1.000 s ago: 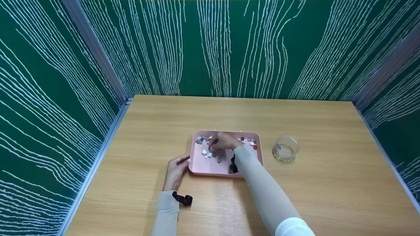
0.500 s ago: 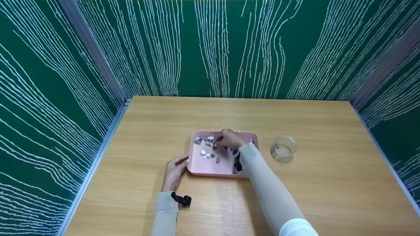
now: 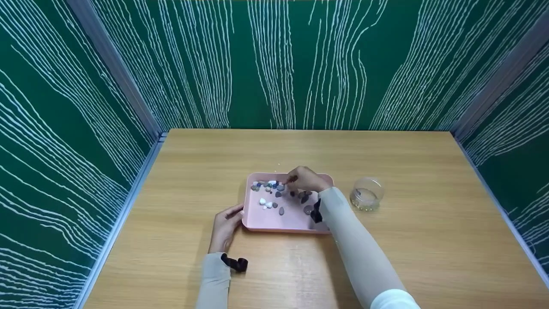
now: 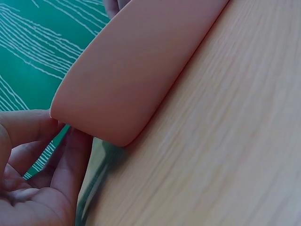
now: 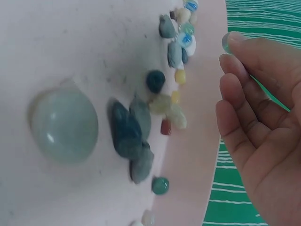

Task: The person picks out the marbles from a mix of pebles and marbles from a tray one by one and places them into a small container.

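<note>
Head view showed the right hand (image 3: pixel 305 180) over the far half of the pink tray (image 3: pixel 261 223), fingertips drawn together at the row of small stones (image 3: pixel 268 187) along the tray's far rim. The right wrist view showed a small glassy bead (image 5: pixel 226 42) at the tip of the forefinger, with the other fingers loosely curved and apart from the palm. Whether the thumb closed on the bead could not be told from that angle.

The left hand (image 3: pixel 225 227) rested on the worktop (image 3: pixel 429 240) against the tray's near-left corner. In the left wrist view its fingers (image 4: pixel 70 160) lay loosely curved beside the tray wall, touching it without wrapping it; the hand steadied rather than gripped.

Loose stones lay scattered on the tray floor, including a large pale green pebble (image 5: pixel 63 126) and a cluster of dark blue-green ones (image 5: pixel 129 134) toward the tray's middle. A clear glass jar (image 3: pixel 366 194) stood on the worktop to the right of the tray, well apart from it.

Judged step: picking a single small stone from the tray. The next move would call for a firm pinch, lifting clear of the tray rim without nudging the neighbouring stones.
</note>
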### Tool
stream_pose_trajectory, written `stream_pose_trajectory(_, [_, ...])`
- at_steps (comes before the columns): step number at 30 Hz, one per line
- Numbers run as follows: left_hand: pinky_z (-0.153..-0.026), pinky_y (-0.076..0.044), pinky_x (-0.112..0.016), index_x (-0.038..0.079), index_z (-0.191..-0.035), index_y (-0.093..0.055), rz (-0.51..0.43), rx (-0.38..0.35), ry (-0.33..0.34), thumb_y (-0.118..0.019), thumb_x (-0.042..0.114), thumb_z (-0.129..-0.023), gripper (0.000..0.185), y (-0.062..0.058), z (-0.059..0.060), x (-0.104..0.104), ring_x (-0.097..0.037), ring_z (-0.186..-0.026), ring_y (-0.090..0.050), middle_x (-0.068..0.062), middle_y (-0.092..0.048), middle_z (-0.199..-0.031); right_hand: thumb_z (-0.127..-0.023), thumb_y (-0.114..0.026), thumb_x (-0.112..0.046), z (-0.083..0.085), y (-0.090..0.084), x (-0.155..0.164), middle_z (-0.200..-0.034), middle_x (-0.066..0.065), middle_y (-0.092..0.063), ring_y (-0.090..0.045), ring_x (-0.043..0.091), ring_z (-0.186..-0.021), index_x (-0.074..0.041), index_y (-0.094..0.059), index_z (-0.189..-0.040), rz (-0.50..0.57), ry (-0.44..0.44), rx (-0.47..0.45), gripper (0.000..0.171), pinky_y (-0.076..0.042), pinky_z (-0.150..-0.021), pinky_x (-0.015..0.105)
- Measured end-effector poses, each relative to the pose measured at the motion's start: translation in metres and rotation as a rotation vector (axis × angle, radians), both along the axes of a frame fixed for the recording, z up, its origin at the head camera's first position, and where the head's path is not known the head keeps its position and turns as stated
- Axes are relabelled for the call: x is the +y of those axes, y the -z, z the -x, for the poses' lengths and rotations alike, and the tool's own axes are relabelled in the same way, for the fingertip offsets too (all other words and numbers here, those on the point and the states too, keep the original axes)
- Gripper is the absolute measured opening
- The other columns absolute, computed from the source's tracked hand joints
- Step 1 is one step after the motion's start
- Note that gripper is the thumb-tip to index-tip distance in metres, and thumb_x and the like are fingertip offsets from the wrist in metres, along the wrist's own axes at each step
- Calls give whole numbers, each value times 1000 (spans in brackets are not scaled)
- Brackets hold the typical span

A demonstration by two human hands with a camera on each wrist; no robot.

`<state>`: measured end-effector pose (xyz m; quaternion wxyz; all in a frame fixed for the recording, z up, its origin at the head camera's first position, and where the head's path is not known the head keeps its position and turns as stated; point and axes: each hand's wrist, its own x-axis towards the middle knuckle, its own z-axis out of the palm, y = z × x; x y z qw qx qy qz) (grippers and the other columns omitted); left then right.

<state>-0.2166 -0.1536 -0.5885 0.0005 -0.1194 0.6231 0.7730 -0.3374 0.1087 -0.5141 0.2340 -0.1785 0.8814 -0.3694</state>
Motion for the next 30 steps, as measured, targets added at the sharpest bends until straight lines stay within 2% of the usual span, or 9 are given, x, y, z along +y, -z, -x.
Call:
stream_pose_trajectory(3, [-81,-54,-20,-16,-122,-56,0,2,-2,-58,-10,-87,36,1,0,0,-16,-100,-61,-28,-57,-127,-90,-65,-13,1,-3,6,-99,10,-72,-65,30,-86,-6,-73,-105,-16,-12,52,18,-50,-67,27])
stream_pose_trajectory(5, [-81,-54,-20,-15,-122,-56,-5,-6,-3,-58,-9,-87,36,1,0,0,-15,-100,-61,-28,-57,-128,-89,-66,-14,1,-4,10,-98,9,-72,-66,28,-88,-7,-73,-104,-9,3,49,18,-52,-71,26])
stream_pose_trajectory(13, [-85,-55,-23,-14,-124,-56,-10,-17,14,-59,-7,-88,37,1,0,0,-17,-102,-61,-29,-55,-130,-89,-64,-9,-2,-9,31,-100,6,-72,-67,30,-97,-6,-72,-108,27,55,40,21,-55,-88,37])
stream_pose_trajectory(22, [-90,-54,-26,-15,-124,-54,-28,-28,11,-59,-7,-88,37,-1,-2,-1,-21,-108,-60,-29,-54,-131,-91,-63,-11,-6,-14,56,-107,11,-71,-65,30,-103,-7,-70,-112,19,128,13,23,-53,-92,41])
stream_pose_trajectory(30, [-87,-54,-24,-17,-125,-52,-33,-12,24,-57,-7,-89,38,0,-2,-1,-20,-105,-61,-30,-54,-130,-91,-63,-10,-11,-17,79,-109,13,-70,-64,36,-103,-5,-69,-112,69,161,20,23,-52,-94,46])
